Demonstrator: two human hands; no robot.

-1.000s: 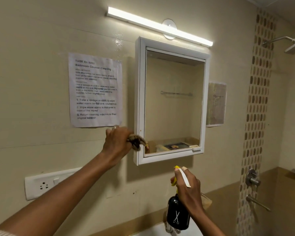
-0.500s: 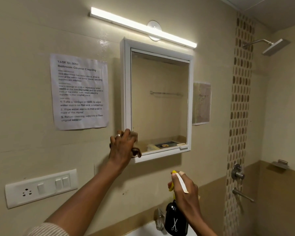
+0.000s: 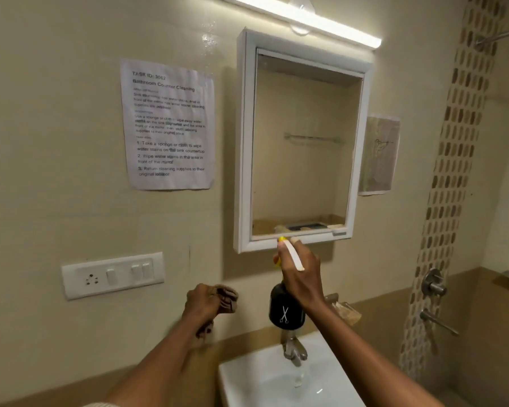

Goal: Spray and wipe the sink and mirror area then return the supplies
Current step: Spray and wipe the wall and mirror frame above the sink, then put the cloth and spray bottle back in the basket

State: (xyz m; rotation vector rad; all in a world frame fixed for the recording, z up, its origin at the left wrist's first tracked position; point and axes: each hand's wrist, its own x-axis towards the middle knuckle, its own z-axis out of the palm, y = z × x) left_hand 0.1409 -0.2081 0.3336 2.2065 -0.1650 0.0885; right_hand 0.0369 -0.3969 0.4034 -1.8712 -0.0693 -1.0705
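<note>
A white-framed mirror [image 3: 301,142] hangs on the beige tiled wall. Below it a white sink [image 3: 247,380] juts out, with a metal tap [image 3: 294,346] at its back. My right hand [image 3: 301,279] grips a black spray bottle [image 3: 285,311] with a white and yellow trigger head, held just under the mirror's lower edge and above the tap. My left hand [image 3: 203,304] grips a bunched brown cloth [image 3: 228,298], left of the bottle and well below the mirror's lower left corner, in front of the bare wall.
A printed task sheet [image 3: 168,124] is taped left of the mirror, with a white switch and socket panel [image 3: 112,274] below it. A light bar [image 3: 300,19] runs above the mirror. Shower valves [image 3: 434,284] sit on the right wall beside a mosaic strip.
My left hand with the cloth has dropped from the mirror's lower left corner to below the frame. My right hand has raised the spray bottle toward the mirror's bottom edge. The view has tilted down.
</note>
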